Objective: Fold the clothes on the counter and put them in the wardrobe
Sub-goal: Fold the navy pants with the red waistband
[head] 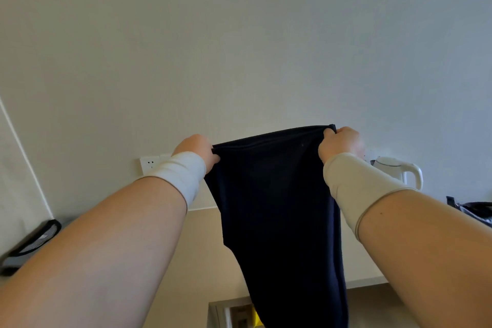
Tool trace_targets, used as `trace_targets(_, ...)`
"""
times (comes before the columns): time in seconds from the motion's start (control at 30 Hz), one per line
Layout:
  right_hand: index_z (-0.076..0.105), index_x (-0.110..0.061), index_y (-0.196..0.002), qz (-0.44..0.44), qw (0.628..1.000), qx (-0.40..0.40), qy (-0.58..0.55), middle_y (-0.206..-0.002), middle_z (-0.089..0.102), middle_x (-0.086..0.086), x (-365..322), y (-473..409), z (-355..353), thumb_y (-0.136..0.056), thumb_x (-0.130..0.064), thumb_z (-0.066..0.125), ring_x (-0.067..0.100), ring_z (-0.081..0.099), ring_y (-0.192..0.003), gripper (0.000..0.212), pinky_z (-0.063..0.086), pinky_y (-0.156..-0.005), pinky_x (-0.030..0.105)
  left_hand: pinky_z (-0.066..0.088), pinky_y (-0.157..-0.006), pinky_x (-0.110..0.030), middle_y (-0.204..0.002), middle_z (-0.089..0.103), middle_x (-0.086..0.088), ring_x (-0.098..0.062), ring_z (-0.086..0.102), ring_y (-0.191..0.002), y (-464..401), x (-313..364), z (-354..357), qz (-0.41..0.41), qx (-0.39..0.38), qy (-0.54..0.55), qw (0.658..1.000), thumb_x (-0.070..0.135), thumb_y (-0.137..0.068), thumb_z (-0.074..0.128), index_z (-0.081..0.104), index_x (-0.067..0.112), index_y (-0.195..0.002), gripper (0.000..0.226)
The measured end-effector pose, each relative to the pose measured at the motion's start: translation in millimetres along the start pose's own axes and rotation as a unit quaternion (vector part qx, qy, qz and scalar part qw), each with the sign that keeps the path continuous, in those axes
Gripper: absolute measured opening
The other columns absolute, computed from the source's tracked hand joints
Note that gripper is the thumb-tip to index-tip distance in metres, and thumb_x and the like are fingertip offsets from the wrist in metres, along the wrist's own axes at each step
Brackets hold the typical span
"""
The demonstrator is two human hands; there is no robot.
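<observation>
A dark navy garment (pixel 277 208) hangs in the air in front of the pale wall, stretched flat along its top edge. My left hand (pixel 198 149) grips the top left corner. My right hand (pixel 339 142) grips the top right corner. Both wrists wear white bands. The cloth drops straight down past the counter's (pixel 202 247) front edge and out of the bottom of the view. Its lower end is hidden.
A white kettle (pixel 399 168) stands at the back right of the counter. A dark crumpled item (pixel 476 210) lies at the far right. A black-rimmed object (pixel 32 242) sits at the left. A wall socket (pixel 150 164) is behind my left wrist.
</observation>
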State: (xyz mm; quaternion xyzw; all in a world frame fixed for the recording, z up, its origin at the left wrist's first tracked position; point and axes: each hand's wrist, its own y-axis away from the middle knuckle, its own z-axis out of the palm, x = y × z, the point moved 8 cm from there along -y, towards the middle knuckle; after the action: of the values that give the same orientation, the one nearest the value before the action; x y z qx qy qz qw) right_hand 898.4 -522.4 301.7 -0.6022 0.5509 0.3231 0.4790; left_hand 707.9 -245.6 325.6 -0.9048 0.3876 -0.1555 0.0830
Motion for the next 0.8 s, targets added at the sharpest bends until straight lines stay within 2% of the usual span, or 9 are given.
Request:
trace_targets(0.17, 0.047, -0.016, -0.098, 0.036, 0.995, 0.006, -0.095, -0.094, 0.067, 0.01, 1.2, 3.4, 7.5, -0.098, -0.03, 0.04, 0.029, 0.067, -0.089, 0.016, 0.054, -0.082, 0.039, 0.036, -0.063, -0.03, -0.079, 0.055, -0.006, -0.029, 0.052, -0.075, -1.3, 4.7, -9.7, 0.024, 0.048, 0.077, 0.996, 0.029, -0.093, 0.054, 0.052, 0.01, -0.084, 0.021)
trace_targets(0.27, 0.054, -0.011, -0.105, 0.029, 0.993, 0.02, -0.116, -0.097, 0.065, 0.009, -0.4, 5.2, 0.5, -0.1, -0.027, 0.039, 0.028, 0.061, -0.086, 0.022, 0.045, -0.072, 0.032, 0.037, -0.066, -0.031, -0.089, 0.055, -0.003, -0.027, 0.053, -0.082, -1.2, 4.3, -14.8, 0.054, 0.058, 0.129, 0.988, 0.019, -0.092, 0.054, 0.046, 0.016, -0.096, 0.009)
trace_targets(0.37, 0.058, -0.006, -0.112, -0.002, 0.991, 0.028, -0.131, -0.094, 0.056, 0.006, -6.8, 9.7, -7.5, -0.102, -0.025, 0.038, 0.024, 0.05, -0.082, 0.029, 0.034, -0.067, 0.028, 0.04, -0.066, -0.03, -0.099, 0.057, -0.002, -0.025, 0.057, -0.089, -3.7, -4.5, -12.0, 0.025, 0.002, 0.116, 0.993, 0.011, -0.088, 0.05, 0.042, 0.024, -0.108, 0.025)
trace_targets(0.43, 0.058, -0.007, -0.112, -0.013, 0.991, 0.023, -0.127, -0.095, 0.055, 0.006, -11.0, 13.3, -6.1, -0.103, -0.024, 0.037, 0.023, 0.048, -0.083, 0.028, 0.03, -0.058, 0.027, 0.042, -0.066, -0.03, -0.094, 0.058, -0.003, -0.025, 0.056, -0.083, -5.1, -11.1, -15.8, -0.014, -0.002, 0.089, 0.996, 0.008, -0.087, 0.049, 0.051, 0.016, -0.107, 0.021)
trace_targets(0.5, 0.058, -0.008, -0.109, -0.014, 0.989, 0.018, -0.146, -0.092, 0.055, 0.005, -14.2, 14.9, -3.9, -0.103, -0.023, 0.036, 0.023, 0.049, -0.083, 0.028, 0.033, -0.063, 0.027, 0.041, -0.061, -0.029, -0.077, 0.056, -0.005, -0.025, 0.053, -0.069, -3.0, -19.0, -25.0, -0.061, 0.022, 0.114, 0.991, 0.011, -0.087, 0.056, 0.062, 0.005, -0.099, 0.015)
trace_targets(0.6, 0.055, -0.011, -0.103, -0.019, 0.985, 0.011, -0.17, -0.081, 0.051, 0.001, -24.3, 18.2, -8.7, -0.103, -0.025, 0.035, 0.022, 0.049, -0.08, 0.023, 0.035, -0.069, 0.03, 0.04, -0.061, -0.027, -0.066, 0.052, -0.002, -0.024, 0.05, -0.061, 3.9, -29.2, -28.3, -0.106, 0.066, 0.292, 0.948, 0.02, -0.087, 0.063, 0.066, 0.009, -0.095, 0.014)
trace_targets(0.7, 0.05, -0.016, -0.097, -0.033, 0.984, 0.004, -0.174, -0.08, 0.054, 0.001, -39.9, 22.2, -12.9, -0.102, -0.029, 0.035, 0.021, 0.055, -0.075, 0.02, 0.042, -0.067, 0.032, 0.044, -0.073, -0.031, -0.072, 0.054, 0.001, -0.038, 0.055, -0.079, 7.1, -34.0, -29.5, -0.095, 0.123, 0.474, 0.867, 0.024, -0.089, 0.062, 0.065, 0.014, -0.096, 0.012)
trace_targets(0.73, 0.048, -0.017, -0.093, -0.036, 0.982, 0.002, -0.184, -0.084, 0.058, 0.004, -44.8, 24.0, -12.8, -0.101, -0.031, 0.035, 0.024, 0.061, -0.078, 0.021, 0.051, -0.071, 0.036, 0.045, -0.075, -0.032, -0.074, 0.055, 0.001, -0.036, 0.055, -0.081, 8.9, -34.7, -32.6, -0.093, 0.139, 0.495, 0.853, 0.026, -0.09, 0.06, 0.063, 0.014, -0.095, 0.013)
trace_targets(0.8, 0.046, -0.022, -0.087, -0.042, 0.978, -0.001, -0.204, -0.086, 0.062, 0.007, -53.9, 28.4, -12.1, -0.099, -0.034, 0.034, 0.031, 0.067, -0.081, 0.021, 0.057, -0.077, 0.047, 0.041, -0.074, -0.032, -0.083, 0.055, -0.002, -0.029, 0.051, -0.082, 15.8, -35.5, -49.7, -0.088, 0.195, 0.47, 0.857, 0.027, -0.096, 0.051, 0.059, 0.008, -0.101, 0.021)
